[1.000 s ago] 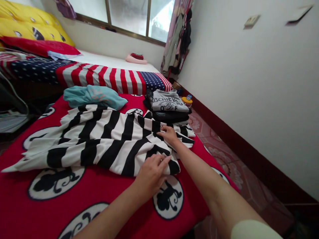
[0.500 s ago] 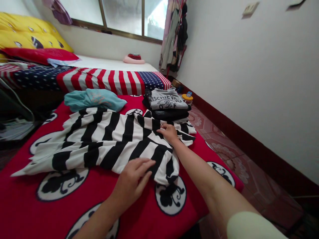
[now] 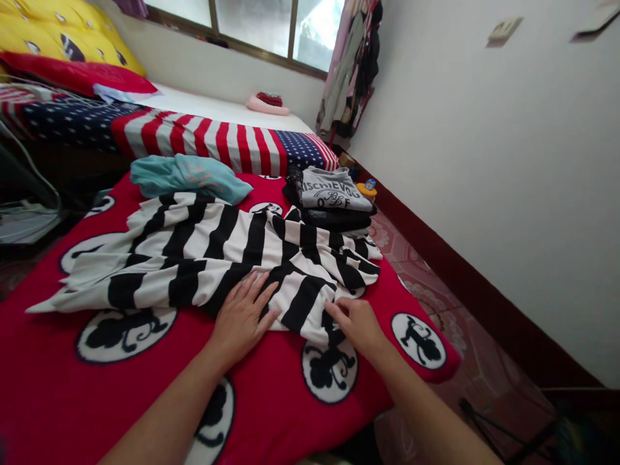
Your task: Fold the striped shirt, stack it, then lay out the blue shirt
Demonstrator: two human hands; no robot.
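Left hand (image 3: 241, 318) flat, right hand (image 3: 357, 326) curled

The person's bare left hand (image 3: 241, 316) and bare right hand (image 3: 357, 326) have slender fingers and short nails, tapering from smooth, bare left forearm (image 3: 165, 413) and right forearm (image 3: 426, 408).

The right hand (image 3: 356, 326) has been drawn back from the far side of the black-and-white striped garment (image 3: 208, 258), beside the folded stack (image 3: 334, 206), to the garment's near edge, with its fingertips (image 3: 335, 310) set on the cloth. The left hand (image 3: 239, 316) has been shifted leftward and pressed flat on the stripes, its fingers spread.
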